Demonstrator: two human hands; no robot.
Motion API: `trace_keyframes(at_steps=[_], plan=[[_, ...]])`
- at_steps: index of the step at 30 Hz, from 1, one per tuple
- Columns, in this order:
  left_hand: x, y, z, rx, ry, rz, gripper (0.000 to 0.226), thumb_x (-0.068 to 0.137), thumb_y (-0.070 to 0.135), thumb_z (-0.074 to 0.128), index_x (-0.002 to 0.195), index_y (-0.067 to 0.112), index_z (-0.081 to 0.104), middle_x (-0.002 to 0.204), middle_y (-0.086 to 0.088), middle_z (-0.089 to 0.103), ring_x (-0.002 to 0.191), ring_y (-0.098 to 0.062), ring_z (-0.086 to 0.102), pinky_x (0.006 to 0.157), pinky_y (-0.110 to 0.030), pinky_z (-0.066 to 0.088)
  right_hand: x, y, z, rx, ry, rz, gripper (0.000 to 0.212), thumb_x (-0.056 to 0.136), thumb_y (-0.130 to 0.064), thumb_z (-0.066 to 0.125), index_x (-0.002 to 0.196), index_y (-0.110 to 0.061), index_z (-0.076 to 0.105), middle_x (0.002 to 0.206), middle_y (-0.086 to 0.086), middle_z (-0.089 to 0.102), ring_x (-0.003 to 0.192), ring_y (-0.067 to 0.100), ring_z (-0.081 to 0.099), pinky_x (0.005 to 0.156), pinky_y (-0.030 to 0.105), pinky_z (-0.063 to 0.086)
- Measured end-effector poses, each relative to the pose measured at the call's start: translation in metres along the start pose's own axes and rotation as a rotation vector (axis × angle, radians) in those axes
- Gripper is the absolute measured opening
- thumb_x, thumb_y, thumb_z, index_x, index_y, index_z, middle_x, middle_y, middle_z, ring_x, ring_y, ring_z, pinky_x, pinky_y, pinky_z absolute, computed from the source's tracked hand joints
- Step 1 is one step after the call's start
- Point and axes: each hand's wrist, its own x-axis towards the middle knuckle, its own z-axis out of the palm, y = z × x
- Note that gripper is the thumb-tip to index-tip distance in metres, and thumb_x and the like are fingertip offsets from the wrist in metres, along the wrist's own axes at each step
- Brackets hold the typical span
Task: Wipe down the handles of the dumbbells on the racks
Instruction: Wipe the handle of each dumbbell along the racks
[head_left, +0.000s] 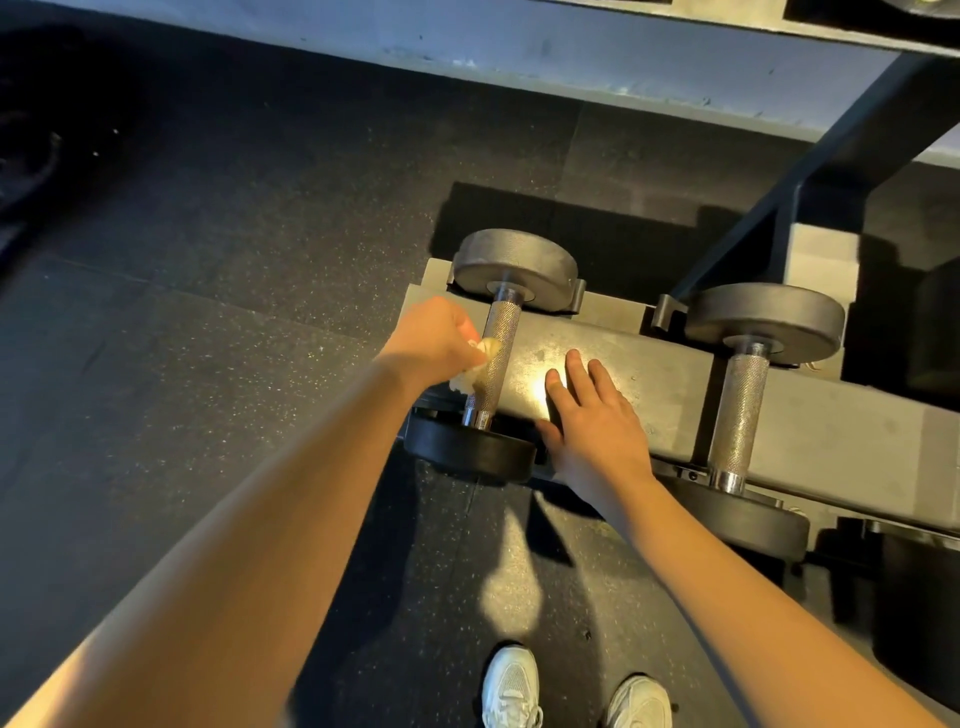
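Observation:
Two black dumbbells lie across the low rack (649, 364). The left dumbbell (514, 260) has a knurled metal handle (497, 343). My left hand (434, 340) is shut on a small white cloth (467, 374), pressed against the left side of that handle. My right hand (592, 421) lies flat and open on the rack's grey top, just right of the handle. The right dumbbell (763, 317) with its handle (740, 410) rests untouched farther right.
Dark speckled rubber floor (234, 338) spreads to the left and below. My white shoes (511, 686) stand near the bottom edge. An upper rack shelf (623, 57) runs across the top, and a dark diagonal rack upright (810, 176) rises behind the right dumbbell.

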Motion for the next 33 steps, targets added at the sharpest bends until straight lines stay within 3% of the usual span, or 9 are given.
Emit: trace_keyframes(at_steps=[5,9,12,16,19,23,27,29,33], plan=[[0.013,0.004,0.006,-0.159,0.208,0.048,0.008,0.089,0.012,0.064,0.082,0.009,0.063,0.074,-0.003,0.055,0.064,-0.005,0.047,0.05,-0.008,0.037,0.0,-0.001,0.002,-0.029,0.004,0.003,0.062,0.1,-0.042,0.035,0.152,-0.021,0.011,0.161,0.004,-0.006,0.147,0.027,-0.006,0.119,0.042,0.014],[0.014,0.01,0.013,-0.303,0.269,0.081,0.02,0.092,0.022,0.06,0.075,0.011,0.062,0.075,-0.008,0.055,0.067,-0.012,0.047,0.06,-0.019,0.039,-0.001,-0.001,0.002,-0.043,0.009,0.008,0.061,0.101,-0.043,0.033,0.152,-0.021,0.01,0.161,0.004,-0.007,0.147,0.027,-0.006,0.119,0.043,0.013],[0.007,0.004,0.017,-0.283,0.235,0.051,0.025,0.093,0.02,0.058,0.069,0.015,0.054,0.065,0.0,0.044,0.058,-0.006,0.037,0.05,-0.013,0.03,0.0,-0.001,0.001,-0.043,0.008,0.006,0.059,0.101,-0.04,0.032,0.153,-0.021,0.01,0.161,0.003,-0.007,0.147,0.026,-0.005,0.119,0.042,0.014],[-0.006,-0.011,0.012,-0.238,0.073,-0.008,0.021,0.092,0.014,0.058,0.073,0.009,0.052,0.069,-0.005,0.045,0.062,-0.011,0.04,0.055,-0.019,0.033,0.0,0.0,-0.003,-0.042,0.003,0.001,0.056,0.102,-0.036,0.032,0.153,-0.022,0.012,0.161,0.001,-0.005,0.147,0.025,-0.003,0.118,0.04,0.017],[-0.013,-0.017,0.007,-0.154,0.012,-0.025,0.022,0.09,0.013,0.06,0.069,0.011,0.053,0.07,-0.002,0.049,0.066,-0.01,0.045,0.057,-0.017,0.036,0.004,0.002,-0.013,0.012,-0.032,-0.013,0.049,0.1,-0.032,0.037,0.148,-0.021,0.031,0.16,0.001,0.009,0.146,0.025,0.009,0.115,0.039,0.023],[-0.022,-0.015,0.01,-0.313,0.107,0.054,0.021,0.09,0.022,0.063,0.09,0.002,0.064,0.075,-0.002,0.058,0.066,-0.007,0.052,0.059,-0.014,0.042,0.008,-0.008,-0.04,0.553,0.136,0.013,0.026,0.097,-0.024,0.05,0.115,-0.018,0.068,0.117,-0.003,0.063,0.112,0.018,0.055,0.093,0.035,0.046],[-0.026,-0.002,0.016,-0.437,0.137,0.121,0.009,0.091,0.016,0.06,0.091,0.01,0.067,0.077,0.003,0.063,0.065,0.0,0.058,0.053,-0.006,0.042,0.012,-0.039,-0.061,1.165,0.082,0.082,0.018,0.094,-0.021,0.055,0.1,-0.018,0.071,0.089,0.011,0.069,0.081,0.017,0.062,0.075,0.034,0.053],[-0.026,0.001,0.016,-0.439,0.155,0.131,0.01,0.092,0.017,0.058,0.085,0.016,0.065,0.075,0.005,0.063,0.065,-0.001,0.057,0.052,-0.006,0.041,0.016,-0.048,-0.065,1.409,0.072,0.135,0.019,0.093,-0.015,0.057,0.105,-0.007,0.07,0.089,0.014,0.07,0.075,0.014,0.065,0.066,0.022,0.053],[-0.021,-0.006,0.006,-0.422,0.085,0.127,0.024,0.095,0.021,0.052,0.073,0.022,0.064,0.075,0.004,0.062,0.063,-0.001,0.057,0.06,-0.015,0.044,0.027,-0.048,-0.059,1.516,0.152,0.315,0.015,0.09,-0.009,0.062,0.102,-0.004,0.069,0.087,0.006,0.072,0.073,0.01,0.069,0.066,0.02,0.056]])
